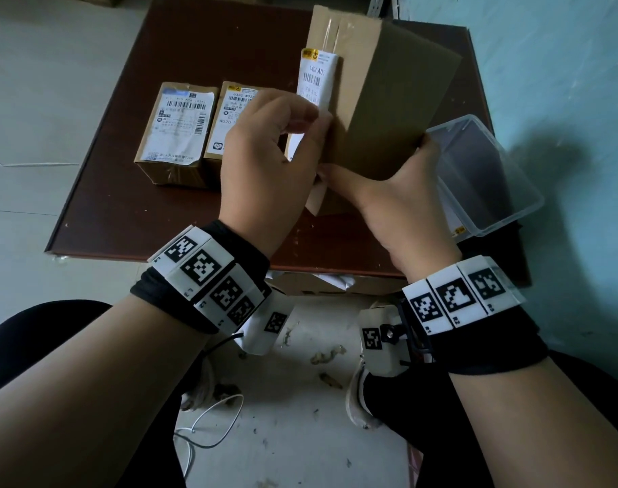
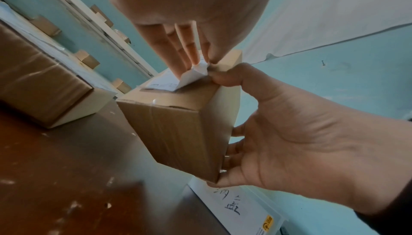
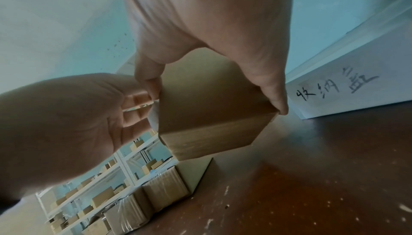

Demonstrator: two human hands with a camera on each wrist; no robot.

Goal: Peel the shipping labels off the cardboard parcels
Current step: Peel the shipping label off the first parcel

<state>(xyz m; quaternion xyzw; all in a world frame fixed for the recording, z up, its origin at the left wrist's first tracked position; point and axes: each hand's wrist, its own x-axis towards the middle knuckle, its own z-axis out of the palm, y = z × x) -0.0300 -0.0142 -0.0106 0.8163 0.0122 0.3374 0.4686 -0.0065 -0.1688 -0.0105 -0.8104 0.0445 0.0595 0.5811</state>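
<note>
1. Fingers of the left hand [image 1: 265,160] pinch the lifted corner of the white shipping label [image 1: 314,81], which is partly peeled from the tilted cardboard parcel [image 1: 388,110].
2. Right hand [image 1: 402,206] grips that parcel, thumb on its near edge, fingers spread behind.
3. Left of the parcel, two smaller labelled parcels [image 1: 177,132] lie on the brown table [image 1: 124,213]; right of it sits a clear plastic box [image 1: 487,177].

You sit at a dark brown table [image 1: 131,191] on a pale floor [image 1: 29,110], beside a light blue wall [image 1: 564,82].
</note>
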